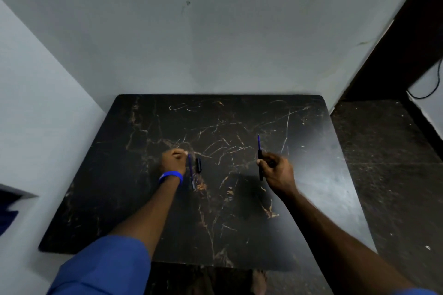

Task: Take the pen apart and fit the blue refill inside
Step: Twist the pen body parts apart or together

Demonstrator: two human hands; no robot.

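Note:
My right hand (275,170) grips a dark pen barrel (260,167) held roughly upright, with a thin blue refill (259,142) sticking out of its top end. My left hand (173,161), a blue band on its wrist, rests with curled fingers on the black marble table (215,223). Just right of that hand a second blue refill or pen part (191,171) lies lengthwise on the table, and beside it a short black cap (198,165). Whether the left fingertips touch the blue part is not clear.
The table stands in a corner between a grey back wall (215,43) and a pale left wall. A dark speckled floor (395,163) runs along its right side, with a dark door frame and a black cable (431,88) beyond.

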